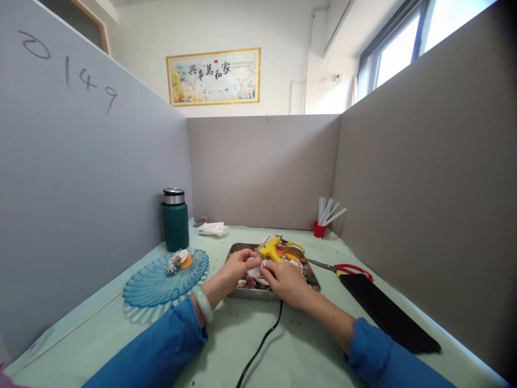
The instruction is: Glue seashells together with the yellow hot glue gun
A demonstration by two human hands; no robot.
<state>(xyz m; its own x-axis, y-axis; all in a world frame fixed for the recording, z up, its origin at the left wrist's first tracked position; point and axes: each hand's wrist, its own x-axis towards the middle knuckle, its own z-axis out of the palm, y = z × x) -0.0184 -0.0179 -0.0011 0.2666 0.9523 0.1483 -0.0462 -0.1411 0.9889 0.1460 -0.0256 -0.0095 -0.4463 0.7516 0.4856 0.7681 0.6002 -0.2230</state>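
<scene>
Over a metal tray (pixel 258 294) of shells, my two hands meet at their fingertips. My left hand (pixel 238 269), with a pale green bangle at its wrist, is closed in a pinch on a thin white piece (pixel 254 268), which looks like a shell. My right hand (pixel 288 281) is closed too, its thumb and forefinger at a small white bit beside that piece; its exact shape is hidden by the fingers. Just beyond the fingertips, a yellow hot glue gun (pixel 271 250) lies across the tray, and a black cord (pixel 264 339) runs from under the tray towards me.
On the left, a blue scalloped plate (pixel 151 283) bears a shell cluster (pixel 180 261), near a green bottle (pixel 176 221). White tissues (pixel 214 229) lie behind. On the right are red-handled scissors (pixel 351 269), a black flat object (pixel 388 312) and a red cup (pixel 320 230) of white sticks.
</scene>
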